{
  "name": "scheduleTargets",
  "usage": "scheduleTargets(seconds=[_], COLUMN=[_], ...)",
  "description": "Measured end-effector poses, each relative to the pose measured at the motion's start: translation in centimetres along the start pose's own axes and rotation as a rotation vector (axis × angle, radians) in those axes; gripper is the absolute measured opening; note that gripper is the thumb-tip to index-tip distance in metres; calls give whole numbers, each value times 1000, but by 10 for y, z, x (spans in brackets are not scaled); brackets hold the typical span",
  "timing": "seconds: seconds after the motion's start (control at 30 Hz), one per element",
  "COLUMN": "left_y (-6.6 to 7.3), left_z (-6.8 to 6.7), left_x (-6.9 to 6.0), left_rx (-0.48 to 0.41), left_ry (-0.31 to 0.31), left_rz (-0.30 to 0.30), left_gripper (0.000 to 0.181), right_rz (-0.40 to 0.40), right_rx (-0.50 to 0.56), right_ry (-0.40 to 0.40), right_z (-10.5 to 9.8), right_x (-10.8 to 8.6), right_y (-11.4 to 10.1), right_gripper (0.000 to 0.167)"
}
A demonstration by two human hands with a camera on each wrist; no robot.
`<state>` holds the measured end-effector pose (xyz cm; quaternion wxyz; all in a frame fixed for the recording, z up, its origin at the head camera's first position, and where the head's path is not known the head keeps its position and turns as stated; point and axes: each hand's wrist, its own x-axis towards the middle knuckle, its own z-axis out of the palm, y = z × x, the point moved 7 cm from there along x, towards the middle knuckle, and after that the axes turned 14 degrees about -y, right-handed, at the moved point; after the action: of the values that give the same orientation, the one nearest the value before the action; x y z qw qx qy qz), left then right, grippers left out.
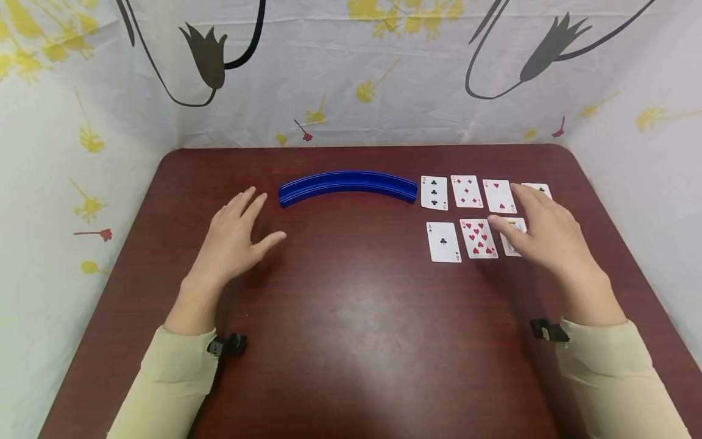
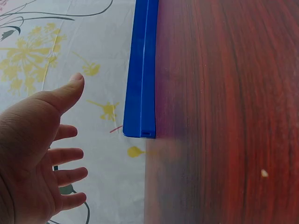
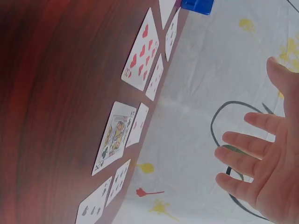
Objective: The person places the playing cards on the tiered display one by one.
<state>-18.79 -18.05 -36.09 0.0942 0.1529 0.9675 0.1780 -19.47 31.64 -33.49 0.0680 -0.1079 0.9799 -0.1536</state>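
Observation:
My left hand [image 1: 227,244] hovers left of a blue curved card holder [image 1: 348,182], fingers spread and holding nothing. In the left wrist view the holder's end [image 2: 140,116] appears beside the thumb, apart from it. Over the right side of the playing cards, my right hand [image 1: 551,235] hangs with straight fingers and holds nothing. It covers part of a king [image 1: 514,244] and a black-suited card [image 1: 540,189] in the head view. To its left lie an ace of clubs [image 1: 443,242], a many-pip hearts card [image 1: 479,238] and a two of hearts [image 1: 499,196], face up.
A three of clubs [image 1: 434,193] and a diamonds card [image 1: 467,191] lie in the far row, right of the holder. Another black-suited card [image 3: 95,204] shows in the right wrist view. Patterned white cloth [image 1: 340,110] surrounds the dark red wooden table [image 1: 351,317] at the back and sides.

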Motion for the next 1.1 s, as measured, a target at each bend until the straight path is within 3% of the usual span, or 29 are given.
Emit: scheduleTargets(seconds=[0.53,0.77,0.97,1.1], left_y=[-8,-13,-17,-19], left_z=[2,7,8,10], left_x=[9,15,16,18], left_rx=[-6,-35,-52,-65], left_ry=[0,-20,-37,-54], left_rz=[-10,-16,-32,-45], left_gripper=[85,84,83,84], right_rz=[86,42,-53,-47], right_rx=[27,44,43,52], right_ry=[7,14,45,32], right_z=[-14,-21,-24,-24], right_x=[6,9,13,15], right_y=[39,58,69,77], right_gripper=[73,69,48,45])
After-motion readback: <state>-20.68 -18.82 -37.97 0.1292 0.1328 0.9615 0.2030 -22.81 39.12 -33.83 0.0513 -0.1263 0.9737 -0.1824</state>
